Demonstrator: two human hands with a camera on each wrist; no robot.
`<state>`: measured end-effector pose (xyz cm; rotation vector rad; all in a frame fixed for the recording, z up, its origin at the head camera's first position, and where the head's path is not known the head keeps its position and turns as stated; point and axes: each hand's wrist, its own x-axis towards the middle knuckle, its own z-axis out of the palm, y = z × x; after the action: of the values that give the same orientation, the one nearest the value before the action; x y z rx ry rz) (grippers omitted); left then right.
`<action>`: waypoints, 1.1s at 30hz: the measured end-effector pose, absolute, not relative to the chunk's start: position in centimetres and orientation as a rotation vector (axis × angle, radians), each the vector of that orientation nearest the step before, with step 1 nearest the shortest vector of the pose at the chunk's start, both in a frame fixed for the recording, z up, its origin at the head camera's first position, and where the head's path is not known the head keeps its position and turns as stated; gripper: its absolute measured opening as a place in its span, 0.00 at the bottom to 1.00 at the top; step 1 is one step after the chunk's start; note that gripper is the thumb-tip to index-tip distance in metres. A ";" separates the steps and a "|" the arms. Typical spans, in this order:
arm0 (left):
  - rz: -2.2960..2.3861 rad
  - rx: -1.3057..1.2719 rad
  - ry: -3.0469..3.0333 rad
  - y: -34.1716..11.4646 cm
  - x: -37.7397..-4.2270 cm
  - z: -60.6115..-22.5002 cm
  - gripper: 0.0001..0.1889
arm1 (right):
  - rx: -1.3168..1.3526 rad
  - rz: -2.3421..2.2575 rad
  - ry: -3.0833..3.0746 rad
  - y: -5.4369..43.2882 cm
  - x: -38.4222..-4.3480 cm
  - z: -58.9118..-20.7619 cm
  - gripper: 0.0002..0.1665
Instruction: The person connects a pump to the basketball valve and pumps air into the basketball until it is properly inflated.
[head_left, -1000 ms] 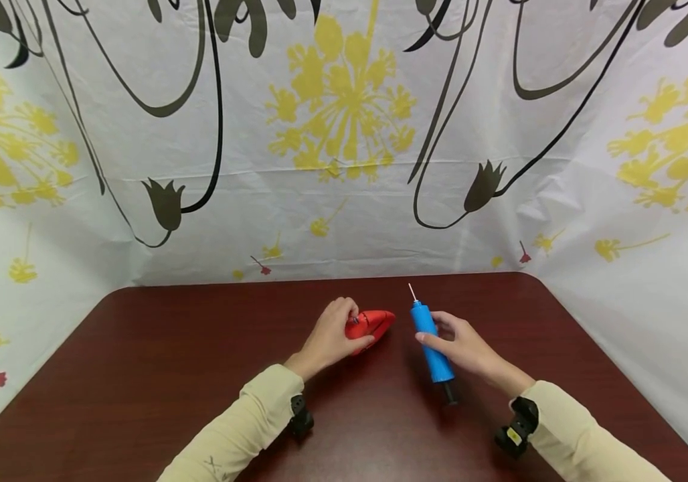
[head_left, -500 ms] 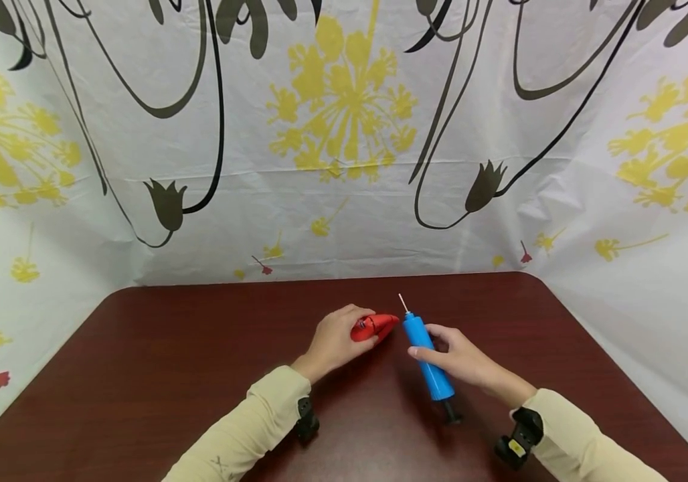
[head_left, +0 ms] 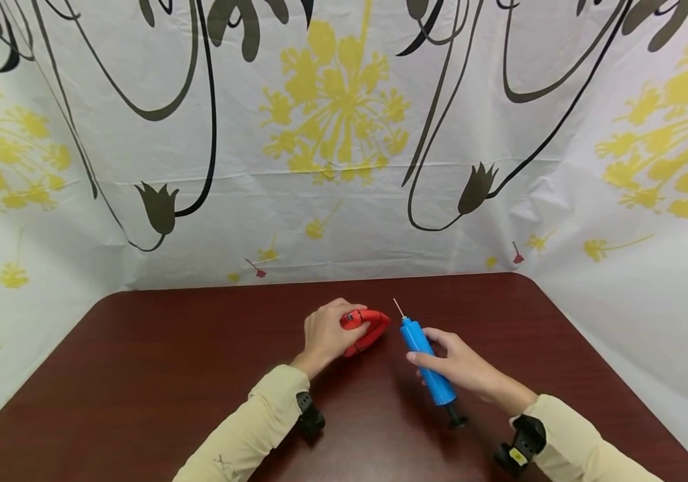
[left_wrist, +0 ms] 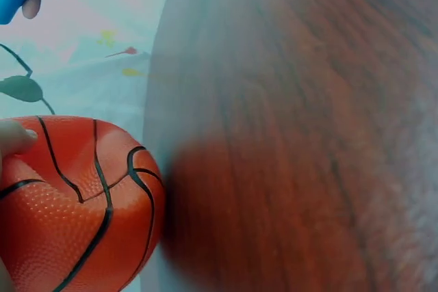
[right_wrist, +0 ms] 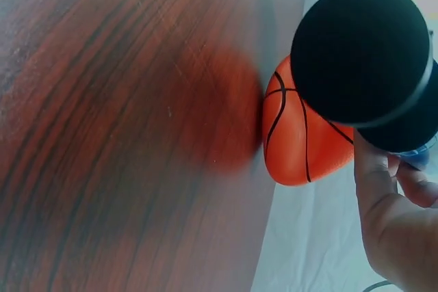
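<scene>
My left hand [head_left: 327,335] grips a small deflated toy basketball [head_left: 365,335], orange-red with black lines. Its side is dented inward, and in the left wrist view the caved-in basketball [left_wrist: 89,203] fills the lower left corner. To the right, my right hand [head_left: 461,361] holds a blue hand pump [head_left: 427,361] around its barrel. A thin pale needle [head_left: 399,307] points up and left from the pump's tip, apart from the ball. The black pump handle [right_wrist: 363,52] looms large in the right wrist view, covering part of the ball.
A dark reddish-brown wooden table [head_left: 169,375] lies under both hands. Behind and at the sides hangs a white curtain [head_left: 344,221] printed with yellow and grey flowers. Black wrist cameras [head_left: 310,415] sit on both sleeves.
The right hand has lowered the pump and brought it slightly left. The left hand has turned the ball so its dented side shows more in the head view.
</scene>
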<state>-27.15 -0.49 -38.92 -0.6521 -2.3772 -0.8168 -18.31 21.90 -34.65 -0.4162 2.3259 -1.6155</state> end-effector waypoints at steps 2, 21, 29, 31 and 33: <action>-0.816 -0.674 -2.359 -0.6 -27.1 -38.6 0.12 | -0.423 -1.615 2.323 21.9 -18.3 -34.6 0.35; -0.443 -1.047 -2.097 -3.1 -25.0 -36.3 0.12 | -0.651 -1.498 2.346 20.9 -16.9 -33.6 0.25; -0.408 -1.107 -2.154 -3.8 -24.3 -35.7 0.10 | -0.735 -1.324 2.334 19.9 -16.0 -33.0 0.15; -0.406 -1.123 -2.176 -4.0 -24.1 -35.6 0.10 | -0.715 -1.301 2.322 19.7 -15.7 -32.8 0.16; -0.397 -1.131 -2.196 -4.1 -23.9 -35.5 0.10 | -0.691 -1.283 2.317 19.4 -15.5 -32.5 0.19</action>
<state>-23.89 -4.09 -35.45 -1.1313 -2.1956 -0.3965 -15.49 19.39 -32.53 -0.6910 2.3172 -1.2834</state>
